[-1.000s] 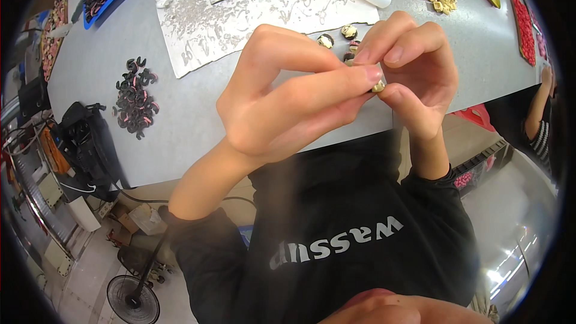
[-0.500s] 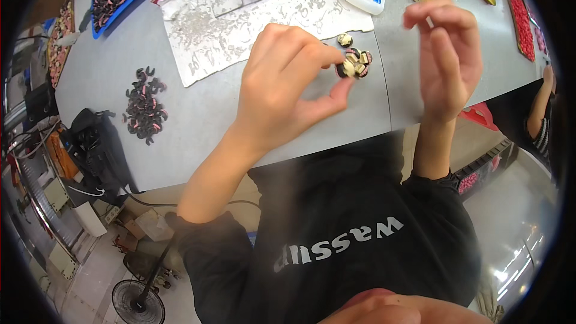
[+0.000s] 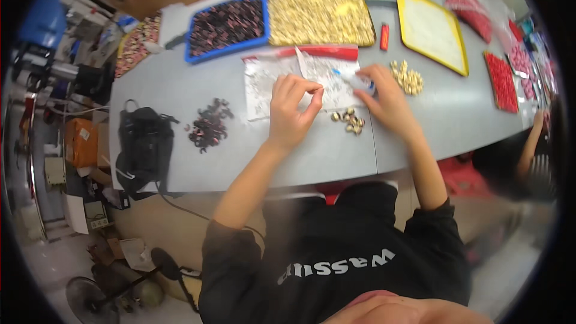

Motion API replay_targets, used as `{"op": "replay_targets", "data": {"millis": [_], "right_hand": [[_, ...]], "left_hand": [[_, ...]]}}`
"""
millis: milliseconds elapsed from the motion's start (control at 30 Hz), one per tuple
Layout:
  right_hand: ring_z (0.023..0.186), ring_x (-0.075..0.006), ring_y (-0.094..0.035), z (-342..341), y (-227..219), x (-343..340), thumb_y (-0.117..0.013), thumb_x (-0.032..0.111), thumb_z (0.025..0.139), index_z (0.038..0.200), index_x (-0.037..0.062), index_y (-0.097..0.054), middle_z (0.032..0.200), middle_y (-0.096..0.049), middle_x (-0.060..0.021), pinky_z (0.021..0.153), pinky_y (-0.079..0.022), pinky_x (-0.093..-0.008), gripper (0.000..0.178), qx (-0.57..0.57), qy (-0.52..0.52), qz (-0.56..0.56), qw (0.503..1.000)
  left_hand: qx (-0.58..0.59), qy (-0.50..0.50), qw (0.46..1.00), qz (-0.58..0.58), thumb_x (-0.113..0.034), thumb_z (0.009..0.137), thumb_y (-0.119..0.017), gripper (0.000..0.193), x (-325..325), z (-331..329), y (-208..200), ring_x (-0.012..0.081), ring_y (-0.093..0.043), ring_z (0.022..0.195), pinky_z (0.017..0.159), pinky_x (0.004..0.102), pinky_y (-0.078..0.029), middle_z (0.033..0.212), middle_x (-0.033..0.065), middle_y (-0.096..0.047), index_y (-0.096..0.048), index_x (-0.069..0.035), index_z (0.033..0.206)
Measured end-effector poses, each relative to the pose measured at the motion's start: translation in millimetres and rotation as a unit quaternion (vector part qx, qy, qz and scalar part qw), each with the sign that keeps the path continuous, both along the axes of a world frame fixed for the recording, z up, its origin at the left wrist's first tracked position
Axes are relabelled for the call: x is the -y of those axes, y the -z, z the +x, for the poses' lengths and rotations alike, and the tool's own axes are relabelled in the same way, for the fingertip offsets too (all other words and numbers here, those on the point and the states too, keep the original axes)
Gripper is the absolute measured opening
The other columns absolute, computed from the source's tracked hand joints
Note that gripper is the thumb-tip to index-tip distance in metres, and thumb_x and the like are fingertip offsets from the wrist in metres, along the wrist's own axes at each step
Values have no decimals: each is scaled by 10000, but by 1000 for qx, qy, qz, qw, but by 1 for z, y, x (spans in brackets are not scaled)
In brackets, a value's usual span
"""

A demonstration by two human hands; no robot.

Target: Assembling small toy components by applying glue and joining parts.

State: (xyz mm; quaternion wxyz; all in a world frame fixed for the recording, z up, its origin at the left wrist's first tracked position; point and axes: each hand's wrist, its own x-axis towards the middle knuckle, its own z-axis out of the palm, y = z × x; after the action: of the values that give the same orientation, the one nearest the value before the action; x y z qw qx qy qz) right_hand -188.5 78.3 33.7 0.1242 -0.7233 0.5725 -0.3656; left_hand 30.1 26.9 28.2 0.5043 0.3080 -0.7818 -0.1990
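Note:
My left hand (image 3: 289, 113) is raised over the near edge of a residue-spotted white paper (image 3: 258, 99), thumb and forefinger pinched together. Whatever is in that pinch is too small to make out. At the paper's right side, my right hand (image 3: 390, 102) has its fingers and thumb around a small white squeeze bottle (image 3: 364, 86) with a blue tip, which points left over the paper. Between the hands, nearer me, lies a small cluster of cream-and-black pieces (image 3: 354, 123). A loose heap of black, pink-tinged curved pieces (image 3: 210, 125) sits to the left.
Farther back stand a blue tray (image 3: 266, 21) of dark pieces, a tray of cream pieces (image 3: 318, 12) and a yellow-rimmed tray (image 3: 429, 27). Small cream pieces (image 3: 408, 78) lie right of my right hand. A black bag (image 3: 144, 144) rests at the left table edge. Another person's arm (image 3: 531, 141) shows at far right.
My right hand has come to the squeeze bottle and closed around it. My left hand has drawn away from the cluster and closed its pinch. The view has shifted to take in more of the table.

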Motion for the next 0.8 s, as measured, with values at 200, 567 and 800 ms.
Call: {"op": "replay_targets", "data": {"millis": [200,567,800], "right_hand": [[943,-258,-599,-8,13,-12,-738,76,746,1043,12,-576,1006,-613,-135,836,-468,-333,344,80,36,-12,996],[1086,-147,-514,-36,29,5,-659,-16,840,1166,25,-483,1131,-552,-66,940,-428,-283,374,432,9,-72,899],[1028,-139,-533,-34,39,19,-694,29,830,1139,31,-504,1097,-558,-54,842,-464,-256,363,414,44,-123,901]], "left_hand": [[-91,-140,983,71,-47,813,-668,66,14,47,-36,211,-569,736,696,304,-446,777,87,-597,-651,-2,859],[83,-429,899,16,-45,871,-546,226,-39,192,32,317,-491,1049,915,398,-403,1099,123,-568,-622,-19,1082],[119,-405,906,20,-123,938,-486,235,-21,212,46,340,-522,990,876,417,-403,1076,151,-595,-612,-43,1120]]}}
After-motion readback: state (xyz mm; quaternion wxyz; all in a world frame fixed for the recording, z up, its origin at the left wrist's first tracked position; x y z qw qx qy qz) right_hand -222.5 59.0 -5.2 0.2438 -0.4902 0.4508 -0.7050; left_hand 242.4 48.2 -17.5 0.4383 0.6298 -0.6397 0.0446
